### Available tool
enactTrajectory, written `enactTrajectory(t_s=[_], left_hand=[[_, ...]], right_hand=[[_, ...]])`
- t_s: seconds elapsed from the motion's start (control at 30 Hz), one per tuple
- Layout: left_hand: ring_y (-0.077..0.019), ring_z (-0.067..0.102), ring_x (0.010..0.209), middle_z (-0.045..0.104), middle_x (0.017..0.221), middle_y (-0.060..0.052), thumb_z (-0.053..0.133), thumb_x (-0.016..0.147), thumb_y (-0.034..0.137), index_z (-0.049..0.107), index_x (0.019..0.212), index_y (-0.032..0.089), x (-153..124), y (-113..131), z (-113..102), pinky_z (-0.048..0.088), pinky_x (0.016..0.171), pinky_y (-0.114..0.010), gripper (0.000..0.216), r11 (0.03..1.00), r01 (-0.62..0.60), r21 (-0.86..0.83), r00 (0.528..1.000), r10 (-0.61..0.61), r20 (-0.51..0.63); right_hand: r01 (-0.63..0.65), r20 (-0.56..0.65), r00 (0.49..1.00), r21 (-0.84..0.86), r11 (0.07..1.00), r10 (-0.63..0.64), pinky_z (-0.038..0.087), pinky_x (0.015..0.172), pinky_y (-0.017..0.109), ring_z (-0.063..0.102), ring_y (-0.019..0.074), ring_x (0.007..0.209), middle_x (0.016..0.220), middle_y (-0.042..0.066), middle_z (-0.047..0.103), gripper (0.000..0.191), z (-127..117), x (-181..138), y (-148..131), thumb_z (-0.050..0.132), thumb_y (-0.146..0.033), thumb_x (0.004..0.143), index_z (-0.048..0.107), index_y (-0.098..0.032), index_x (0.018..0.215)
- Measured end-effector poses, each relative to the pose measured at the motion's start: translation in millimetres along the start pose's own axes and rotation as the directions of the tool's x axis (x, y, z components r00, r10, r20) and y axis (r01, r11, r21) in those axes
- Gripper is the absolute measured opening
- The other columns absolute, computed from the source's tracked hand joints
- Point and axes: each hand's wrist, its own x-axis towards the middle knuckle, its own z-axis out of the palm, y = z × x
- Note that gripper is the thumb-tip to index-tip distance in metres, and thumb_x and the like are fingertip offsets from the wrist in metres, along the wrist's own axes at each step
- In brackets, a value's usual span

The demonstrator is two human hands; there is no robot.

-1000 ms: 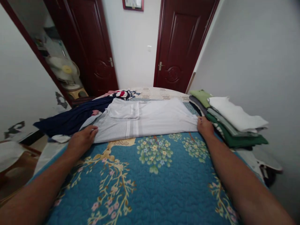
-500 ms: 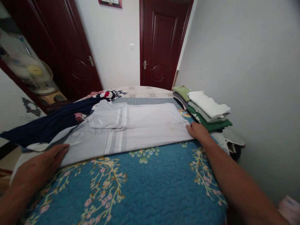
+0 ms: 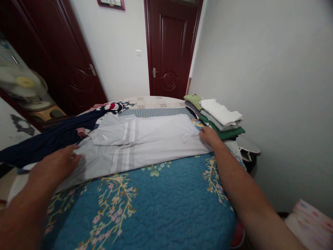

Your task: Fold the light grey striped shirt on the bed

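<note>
Ok: grey striped shirt (image 3: 145, 139) lies mid-frame on the bed (image 3: 161, 205), long axis left-right. My left hand (image 3: 56, 165) rests flat on its left end, fingers spread; right hand (image 3: 209, 135) touches the right edge, grip unclear.

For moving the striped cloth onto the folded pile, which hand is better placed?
Probably the right. The right hand rests on the end of the striped cloth next to the folded pile; the left hand lies on the opposite end, far from it.

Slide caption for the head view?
Left hand and right hand rest on a striped shirt spread on a blue quilt, beside folded clothes.
</note>
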Motion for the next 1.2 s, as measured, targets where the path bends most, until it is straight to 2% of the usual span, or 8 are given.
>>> enactTrajectory(t_s=[0.1, 0.2, 0.33, 0.43, 0.6, 0.8, 0.97, 1.2], left_hand=[[-0.0335, 0.065, 0.133, 0.063, 0.158, -0.012, 0.044, 0.1, 0.047, 0.046, 0.161, 0.029, 34, 25, 25, 0.051, 0.106, -0.045, 0.063, 0.991, -0.084, 0.104, 0.987, 0.097, -0.125], [-0.0343, 0.067, 0.13, 0.064, 0.157, -0.015, 0.052, 0.1, 0.048, 0.042, 0.165, 0.028, 49, 42, 43, 0.054, 0.102, -0.043, 0.068, 0.99, -0.019, 0.143, 0.99, 0.039, -0.133], [-0.0349, 0.07, 0.124, 0.071, 0.146, -0.018, 0.056, 0.1, 0.053, 0.049, 0.159, 0.022, 59, 44, 57, 0.056, 0.098, -0.043, 0.067, 0.986, 0.069, 0.152, 0.99, -0.05, -0.13], [-0.0346, 0.072, 0.118, 0.076, 0.134, -0.02, 0.056, 0.099, 0.041, 0.066, 0.142, 0.017, 52, 40, 58, 0.057, 0.092, -0.041, 0.05, 0.996, 0.025, 0.086, 0.991, -0.013, -0.133], [-0.0343, 0.072, 0.118, 0.078, 0.124, -0.018, 0.048, 0.103, 0.032, 0.077, 0.124, 0.018, 33, 44, 53, 0.056, 0.096, -0.041, 0.038, 0.999, 0.011, -0.033, 0.972, -0.018, -0.233], [-0.0345, 0.071, 0.119, 0.076, 0.124, -0.02, 0.052, 0.1, 0.026, 0.075, 0.129, 0.016, 28, 44, 52, 0.056, 0.101, -0.043, 0.039, 0.983, 0.05, -0.178, 0.946, -0.104, -0.308], [-0.035, 0.07, 0.124, 0.074, 0.132, -0.018, 0.06, 0.096, 0.032, 0.07, 0.14, 0.018, 30, 44, 51, 0.055, 0.105, -0.043, 0.047, 0.988, 0.037, -0.15, 0.969, -0.072, -0.236], [-0.0338, 0.069, 0.125, 0.061, 0.15, -0.016, 0.057, 0.098, 0.026, 0.064, 0.154, 0.034, 43, 49, 41, 0.056, 0.102, -0.043, 0.056, 0.997, 0.009, -0.072, 0.987, -0.021, -0.162]], right_hand=[[0.021, -0.021, 1.0, -0.004, 1.0, -0.021, 0.047, 0.106, 0.029, 0.069, 0.0257, 0.121, 0.132, 0.017, 0.077, 0.039, 15, -3, -6, 0.056, -0.025, 0.1, 0.077, -0.013, 0.131], [0.049, -0.09, 0.995, -0.012, 0.999, -0.05, 0.047, 0.107, 0.032, 0.068, 0.0264, 0.119, 0.127, 0.018, 0.077, 0.038, 24, -6, -6, 0.049, -0.026, 0.104, 0.078, -0.012, 0.124], [0.116, -0.22, 0.969, 0.026, 0.993, -0.107, 0.048, 0.107, 0.036, 0.067, 0.0289, 0.117, 0.124, 0.021, 0.075, 0.04, 23, -5, -4, 0.043, -0.025, 0.105, 0.075, -0.009, 0.123], [0.116, -0.305, 0.947, 0.027, 0.993, -0.103, 0.048, 0.105, 0.038, 0.067, 0.0301, 0.115, 0.126, 0.021, 0.075, 0.043, 26, -1, -4, 0.041, -0.028, 0.107, 0.073, -0.01, 0.128], [0.025, -0.175, 0.984, -0.113, 0.993, -0.045, 0.053, 0.096, 0.039, 0.072, 0.0302, 0.106, 0.119, 0.02, 0.077, 0.042, 41, 6, 6, 0.046, -0.028, 0.103, 0.079, -0.013, 0.124], [0.165, -0.303, 0.928, -0.19, 0.968, -0.218, 0.053, 0.097, 0.043, 0.07, 0.0344, 0.11, 0.121, 0.024, 0.074, 0.043, 37, 2, -1, 0.052, -0.027, 0.099, 0.076, -0.01, 0.13], [0.253, -0.099, 0.955, -0.224, 0.941, -0.28, 0.053, 0.093, 0.039, 0.071, 0.0296, 0.099, 0.112, 0.02, 0.076, 0.041, 45, -3, -11, 0.046, -0.031, 0.105, 0.08, -0.014, 0.118], [0.182, -0.118, 0.969, -0.244, 0.953, -0.216, 0.055, 0.09, 0.043, 0.073, 0.0329, 0.097, 0.115, 0.024, 0.075, 0.042, 56, 2, 2, 0.048, -0.028, 0.101, 0.08, -0.012, 0.124]])
